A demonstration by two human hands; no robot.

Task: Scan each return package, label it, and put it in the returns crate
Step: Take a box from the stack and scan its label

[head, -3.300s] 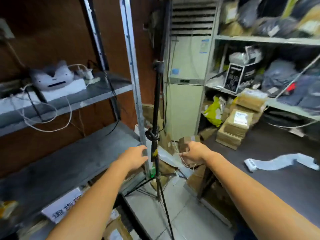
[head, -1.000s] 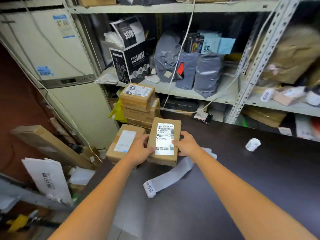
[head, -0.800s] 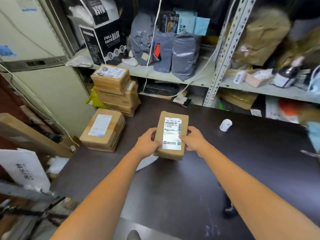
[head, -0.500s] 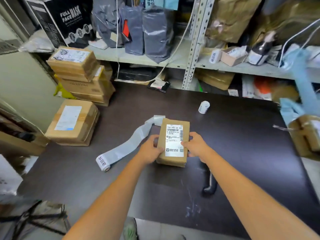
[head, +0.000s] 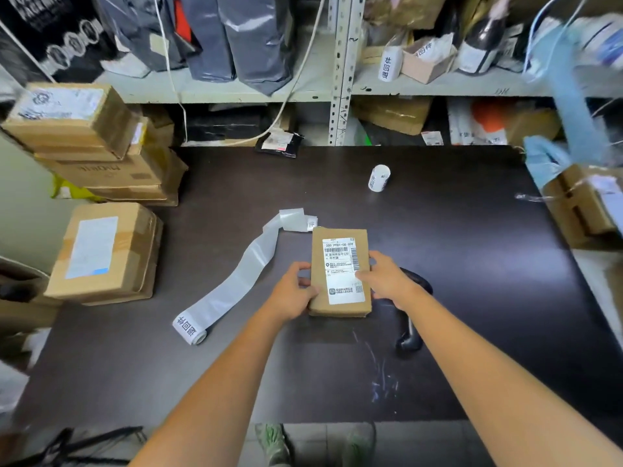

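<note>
The brown cardboard package (head: pixel 338 274) sits in the middle of the dark surface (head: pixel 472 264), its white shipping label facing up. Whether its underside rests on the surface or hangs just above it cannot be told. The left hand (head: pixel 291 293) grips the package's left edge with its fingers curled round the side. The right hand (head: pixel 386 281) grips the right edge, thumb lying over the label.

Just to the right of the package, partly hidden under the right forearm, lies a black handheld scanner (head: pixel 409 338). Left of the package, an unrolled strip of white labels (head: pixel 242 274) runs from its far left corner down to a curled end printed with characters. Beyond the package stands a small label roll (head: pixel 379 177), well apart from it, and further back a black parcel (head: pixel 278 144) lies at the surface's far edge.

Far left of the package are a single taped box (head: pixel 104 254) and a stack of boxes (head: pixel 97 146). Behind the package, a metal shelf (head: pixel 236 89) carries grey mailer bags (head: pixel 249 38) (the rest of it is crowded clutter). Far right of the package, another cardboard box (head: pixel 580 203) stands at the surface's edge.
</note>
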